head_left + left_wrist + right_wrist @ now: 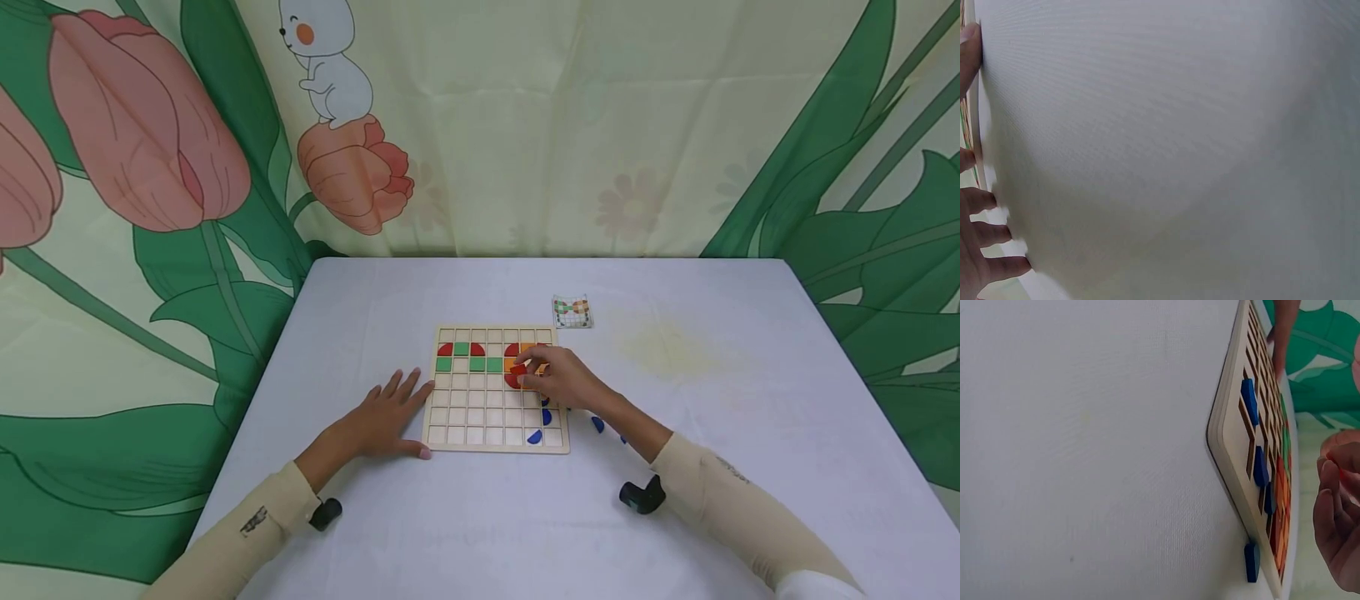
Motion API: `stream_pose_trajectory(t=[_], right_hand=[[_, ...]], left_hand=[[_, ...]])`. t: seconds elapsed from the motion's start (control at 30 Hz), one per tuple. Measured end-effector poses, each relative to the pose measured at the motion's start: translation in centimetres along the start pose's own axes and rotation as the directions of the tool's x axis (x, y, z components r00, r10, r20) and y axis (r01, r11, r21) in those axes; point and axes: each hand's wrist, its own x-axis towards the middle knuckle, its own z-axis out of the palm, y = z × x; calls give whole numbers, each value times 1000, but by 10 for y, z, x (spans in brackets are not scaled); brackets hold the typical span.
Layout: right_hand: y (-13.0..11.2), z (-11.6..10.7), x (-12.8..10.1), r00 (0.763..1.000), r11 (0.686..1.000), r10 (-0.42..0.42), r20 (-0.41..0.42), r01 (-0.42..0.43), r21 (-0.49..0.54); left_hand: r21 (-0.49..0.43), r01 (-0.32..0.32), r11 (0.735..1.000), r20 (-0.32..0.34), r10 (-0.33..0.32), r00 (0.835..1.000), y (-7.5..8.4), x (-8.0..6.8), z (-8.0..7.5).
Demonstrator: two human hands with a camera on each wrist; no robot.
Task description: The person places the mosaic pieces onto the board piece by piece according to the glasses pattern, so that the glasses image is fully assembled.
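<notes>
A wooden grid board lies on the table, with red, green and orange pieces in its far rows. My right hand is over the board's right part and pinches a small red piece between thumb and fingers, which partly hide it. Close under these fingertips sits a red half-round piece in a cell. My left hand rests with spread, straight fingers along the board's left edge, its thumb by the near left corner. Green squares fill several cells on the left.
Loose blue half-round pieces lie on the board's near right cells. Another blue piece is on the white tabletop, right of the board. A small printed pattern card lies beyond the board's far right corner.
</notes>
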Motion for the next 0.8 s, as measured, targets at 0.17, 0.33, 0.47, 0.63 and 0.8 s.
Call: stream_pose_trajectory(t=[0.17, 0.33, 0.47, 0.63, 0.8], right_hand=[[-7, 12, 9, 998, 998, -55, 17, 55, 6], [-14, 23, 18, 998, 999, -42, 36, 42, 11], [-18, 30, 25, 996, 1000, -7, 83, 5, 28], [-24, 37, 35, 992, 999, -45, 119, 44, 5], [-32, 48, 46, 993, 999, -18, 116, 21, -29]], left_hand=[[-13, 5, 1000, 5, -5, 1000, 1, 0, 0], [-19, 6, 1000, 5, -6, 1000, 1, 0, 0], [-19, 7, 1000, 7, -7, 1000, 1, 1, -1], [-9, 6, 1000, 11, -6, 1000, -1, 3, 1], [-13, 3, 1000, 14, -3, 1000, -2, 3, 1]])
